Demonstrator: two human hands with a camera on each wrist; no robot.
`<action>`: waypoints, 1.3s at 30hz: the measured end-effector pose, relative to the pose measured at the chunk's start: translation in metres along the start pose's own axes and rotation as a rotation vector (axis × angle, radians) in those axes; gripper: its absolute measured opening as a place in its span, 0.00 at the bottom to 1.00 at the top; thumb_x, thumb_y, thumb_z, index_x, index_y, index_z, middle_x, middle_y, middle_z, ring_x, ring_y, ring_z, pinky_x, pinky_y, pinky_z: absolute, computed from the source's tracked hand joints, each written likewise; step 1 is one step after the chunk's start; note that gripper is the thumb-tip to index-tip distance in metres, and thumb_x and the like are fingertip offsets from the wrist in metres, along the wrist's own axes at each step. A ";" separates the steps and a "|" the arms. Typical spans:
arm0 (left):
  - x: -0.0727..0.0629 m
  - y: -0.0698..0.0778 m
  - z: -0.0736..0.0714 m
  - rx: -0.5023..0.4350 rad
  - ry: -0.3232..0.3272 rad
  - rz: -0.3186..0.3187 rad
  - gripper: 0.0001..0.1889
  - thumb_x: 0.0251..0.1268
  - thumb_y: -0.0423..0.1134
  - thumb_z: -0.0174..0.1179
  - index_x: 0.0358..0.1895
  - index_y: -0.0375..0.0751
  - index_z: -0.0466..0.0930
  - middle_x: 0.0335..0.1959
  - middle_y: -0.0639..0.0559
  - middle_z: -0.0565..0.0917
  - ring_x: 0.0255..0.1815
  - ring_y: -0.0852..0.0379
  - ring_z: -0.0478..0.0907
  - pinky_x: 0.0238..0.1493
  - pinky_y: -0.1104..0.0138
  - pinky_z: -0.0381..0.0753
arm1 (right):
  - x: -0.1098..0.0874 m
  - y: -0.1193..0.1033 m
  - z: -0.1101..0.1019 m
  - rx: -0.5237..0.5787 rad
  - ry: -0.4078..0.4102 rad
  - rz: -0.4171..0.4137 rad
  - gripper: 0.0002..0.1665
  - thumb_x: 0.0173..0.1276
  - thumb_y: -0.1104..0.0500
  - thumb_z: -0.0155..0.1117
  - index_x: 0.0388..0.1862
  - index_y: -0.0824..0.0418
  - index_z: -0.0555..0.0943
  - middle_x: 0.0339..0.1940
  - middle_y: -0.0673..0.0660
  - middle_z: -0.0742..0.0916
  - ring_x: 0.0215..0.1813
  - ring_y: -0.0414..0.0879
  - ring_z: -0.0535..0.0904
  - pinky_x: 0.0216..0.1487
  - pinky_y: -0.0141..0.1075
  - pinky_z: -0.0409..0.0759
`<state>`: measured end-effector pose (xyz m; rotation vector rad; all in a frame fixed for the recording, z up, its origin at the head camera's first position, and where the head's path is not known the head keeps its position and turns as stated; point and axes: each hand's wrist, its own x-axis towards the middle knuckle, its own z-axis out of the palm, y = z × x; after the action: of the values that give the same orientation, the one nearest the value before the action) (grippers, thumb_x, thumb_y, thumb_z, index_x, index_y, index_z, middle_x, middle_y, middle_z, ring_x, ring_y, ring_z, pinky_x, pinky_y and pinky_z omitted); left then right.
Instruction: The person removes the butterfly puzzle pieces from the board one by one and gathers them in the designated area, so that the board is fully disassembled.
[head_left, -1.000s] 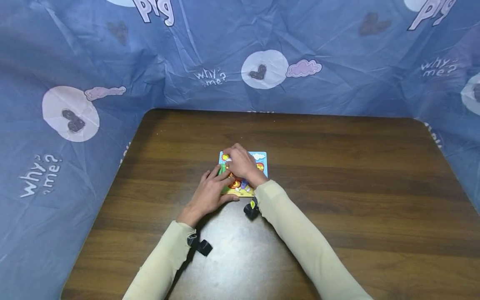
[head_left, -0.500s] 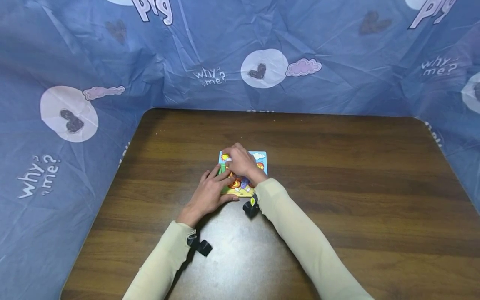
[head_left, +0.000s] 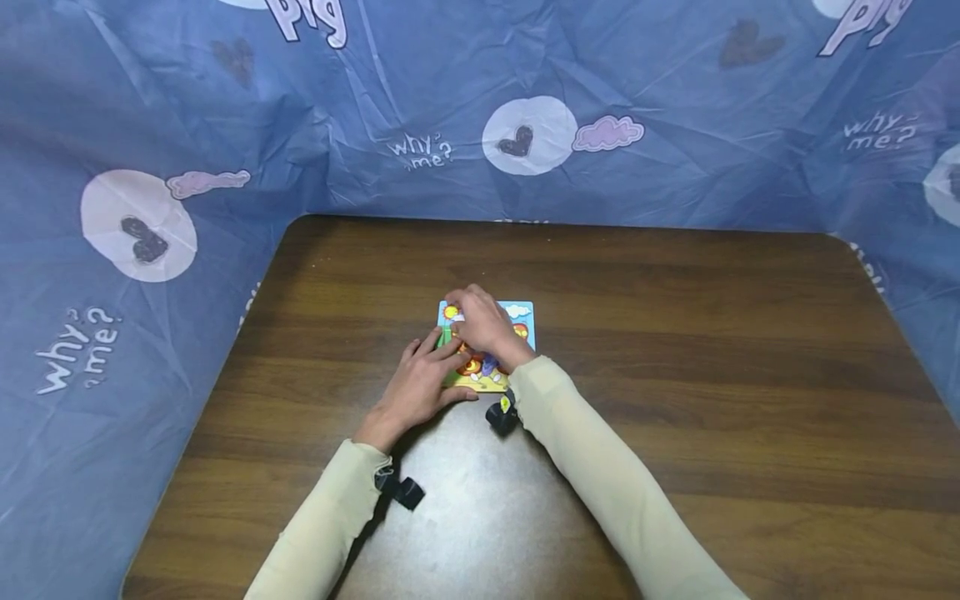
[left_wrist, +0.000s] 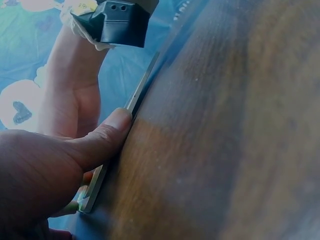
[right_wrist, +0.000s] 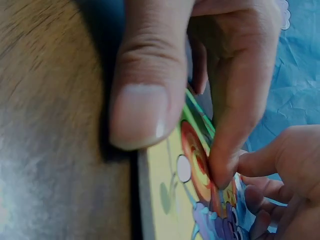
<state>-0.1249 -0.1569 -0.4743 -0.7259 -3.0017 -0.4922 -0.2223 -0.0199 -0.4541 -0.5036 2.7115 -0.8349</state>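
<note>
A small square picture board (head_left: 495, 383), yellow along its near edge and blue at the far edge, lies on the table. Thin lines like jigsaw seams show in the right wrist view. My left hand (head_left: 420, 387) spreads over its left side, fingertips on its face. The left thumb (left_wrist: 112, 130) presses the near edge. Above it, my right hand (head_left: 483, 325) touches the upper left of the board with bent fingers. In the right wrist view the right hand (right_wrist: 295, 175) meets the face beside the left fingertip; whether it pinches a piece is hidden.
The brown wooden table (head_left: 712, 375) reaches well beyond the board on all sides. A blue printed cloth (head_left: 420, 75) hangs behind and at the sides. Black wrist cameras sit on both wrists, the right one (head_left: 501, 417) close to the board's near edge.
</note>
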 end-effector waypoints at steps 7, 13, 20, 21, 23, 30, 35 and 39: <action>0.000 0.000 0.000 0.004 -0.009 -0.001 0.34 0.58 0.60 0.67 0.64 0.46 0.79 0.74 0.44 0.71 0.77 0.32 0.63 0.70 0.34 0.65 | 0.004 0.000 -0.001 0.022 -0.015 0.026 0.32 0.67 0.62 0.67 0.70 0.55 0.74 0.64 0.57 0.79 0.63 0.51 0.77 0.62 0.49 0.80; 0.000 -0.001 -0.001 0.007 0.015 0.017 0.33 0.56 0.60 0.67 0.63 0.46 0.80 0.73 0.45 0.73 0.76 0.31 0.64 0.69 0.34 0.67 | 0.004 -0.001 -0.002 0.029 -0.043 0.026 0.33 0.66 0.62 0.67 0.71 0.55 0.73 0.59 0.56 0.82 0.60 0.51 0.78 0.59 0.48 0.80; 0.002 -0.002 0.002 0.039 0.032 0.040 0.32 0.57 0.61 0.67 0.61 0.47 0.81 0.73 0.47 0.74 0.75 0.32 0.65 0.68 0.35 0.69 | 0.002 0.001 -0.003 0.001 -0.036 -0.018 0.33 0.68 0.61 0.66 0.72 0.53 0.73 0.68 0.55 0.78 0.69 0.54 0.74 0.64 0.52 0.78; 0.001 -0.003 0.002 0.040 0.031 0.038 0.32 0.56 0.61 0.67 0.60 0.47 0.82 0.73 0.47 0.74 0.75 0.32 0.65 0.68 0.35 0.69 | 0.002 0.001 -0.002 -0.003 -0.035 -0.027 0.32 0.68 0.61 0.66 0.72 0.53 0.73 0.68 0.55 0.78 0.70 0.53 0.74 0.65 0.52 0.78; 0.001 -0.003 0.002 0.040 0.025 0.034 0.31 0.56 0.61 0.67 0.59 0.46 0.82 0.73 0.47 0.74 0.75 0.32 0.65 0.68 0.35 0.68 | 0.002 0.001 -0.001 -0.006 -0.031 -0.040 0.32 0.69 0.61 0.66 0.71 0.52 0.73 0.67 0.54 0.80 0.69 0.52 0.75 0.64 0.50 0.79; 0.000 -0.002 0.002 0.037 0.019 0.031 0.32 0.56 0.61 0.67 0.61 0.46 0.81 0.73 0.46 0.73 0.75 0.32 0.65 0.68 0.35 0.68 | 0.004 0.001 -0.001 0.031 -0.038 -0.022 0.33 0.66 0.63 0.68 0.70 0.53 0.74 0.63 0.54 0.82 0.65 0.51 0.78 0.63 0.48 0.79; 0.000 -0.001 0.002 0.034 0.019 0.038 0.33 0.56 0.62 0.66 0.61 0.47 0.81 0.73 0.46 0.74 0.75 0.31 0.65 0.68 0.35 0.69 | 0.004 0.000 -0.003 0.049 -0.070 0.004 0.35 0.64 0.64 0.68 0.71 0.54 0.74 0.58 0.55 0.84 0.61 0.51 0.79 0.60 0.47 0.79; 0.001 -0.001 0.002 0.036 0.026 0.036 0.32 0.56 0.62 0.67 0.59 0.46 0.82 0.72 0.46 0.75 0.75 0.32 0.65 0.67 0.35 0.69 | 0.005 -0.001 -0.003 0.034 -0.075 -0.004 0.34 0.66 0.63 0.67 0.72 0.55 0.73 0.61 0.56 0.83 0.64 0.53 0.77 0.62 0.48 0.78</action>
<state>-0.1259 -0.1568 -0.4761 -0.7629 -2.9596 -0.4411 -0.2273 -0.0209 -0.4517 -0.5227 2.6251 -0.8442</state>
